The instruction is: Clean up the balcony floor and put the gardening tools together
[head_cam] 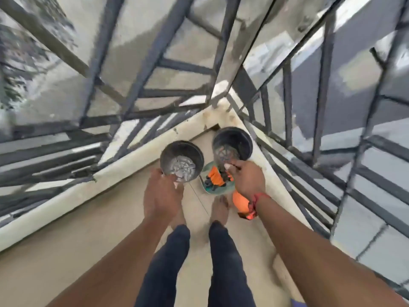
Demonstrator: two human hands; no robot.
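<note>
Balcony corner [218, 117]: left hand [162, 193] grips left pot [182, 161], right hand [246, 178] right pot [235, 141].

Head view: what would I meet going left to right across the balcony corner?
Left black pot, gripped by the left hand → green dish of orange tools → right black pot, held by the right hand.

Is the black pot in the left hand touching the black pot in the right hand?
Apart. The head view shows a clear strip of pale floor between the left pot and the right pot; their rims do not meet.
</note>
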